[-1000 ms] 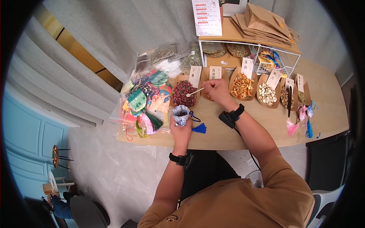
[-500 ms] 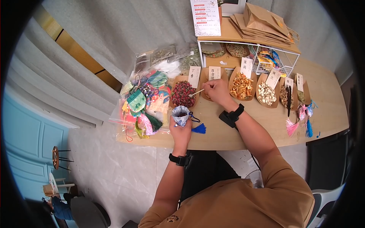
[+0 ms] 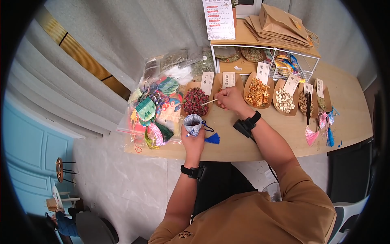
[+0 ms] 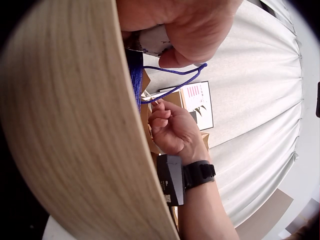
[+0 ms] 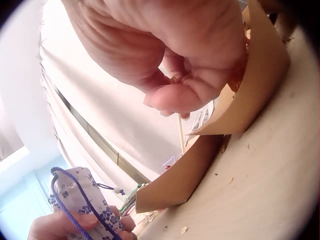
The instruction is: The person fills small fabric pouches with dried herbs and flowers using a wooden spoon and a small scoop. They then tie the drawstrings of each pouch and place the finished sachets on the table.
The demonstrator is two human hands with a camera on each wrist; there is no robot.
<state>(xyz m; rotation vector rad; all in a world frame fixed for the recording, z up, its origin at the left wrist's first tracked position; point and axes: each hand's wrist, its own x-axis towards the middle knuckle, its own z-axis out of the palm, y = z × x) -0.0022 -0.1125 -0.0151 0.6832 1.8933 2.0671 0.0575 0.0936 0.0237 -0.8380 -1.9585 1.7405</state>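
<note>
In the head view my left hand [image 3: 193,143] holds a small blue-and-white pouch [image 3: 192,127] upright, its mouth spread and dark bits inside. A blue tassel [image 3: 212,138] lies beside it on the table. My right hand [image 3: 231,99] pinches a thin pale stick [image 3: 209,101] whose far end is at the dark red dried buds [image 3: 195,101] in the leftmost tray. In the right wrist view the fingertips close on the stick [image 5: 181,134], while the flower-patterned pouch [image 5: 82,197] stands in the left hand's fingers.
Paper trays of orange pieces [image 3: 258,92] and white slices [image 3: 284,101] stand to the right with labels. Bagged pouches and tassels [image 3: 151,114] lie left. A shelf [image 3: 227,37] with paper bags [image 3: 280,25] stands behind; pink tassels [image 3: 312,137] lie at the right.
The stick's tip has shifted slightly within the red buds, and its spoon end, visible earlier, is now hard to make out. My left hand and the pouch stay nearly still.
</note>
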